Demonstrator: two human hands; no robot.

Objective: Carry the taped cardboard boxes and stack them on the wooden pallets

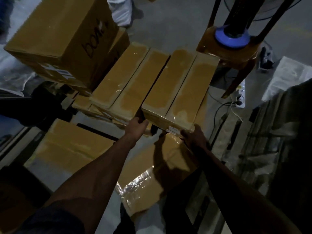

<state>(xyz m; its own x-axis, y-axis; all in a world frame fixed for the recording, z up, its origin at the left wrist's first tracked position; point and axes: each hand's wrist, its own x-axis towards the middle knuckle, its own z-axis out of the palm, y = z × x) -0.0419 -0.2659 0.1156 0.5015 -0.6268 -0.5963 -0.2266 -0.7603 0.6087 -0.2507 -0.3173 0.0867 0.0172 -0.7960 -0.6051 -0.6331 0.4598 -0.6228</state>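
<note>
Both arms reach forward, nearly straight, to the near end of a taped cardboard box [179,92]. The left hand [137,124] curls its fingers round the box's near left corner, thumb on the end face. The right hand [194,134] clamps the near right corner from below and beside. This box lies close alongside a second taped box [130,78] to its left. Beyond that, further left, stands a large box [62,31] with handwriting. Nearer than the gripped box lies a shiny taped box [152,174]. Beyond its far right corner stands a wooden stool [228,49].

taped box [177,92] | tan, glossy | beside matching box [130,81]
</note>
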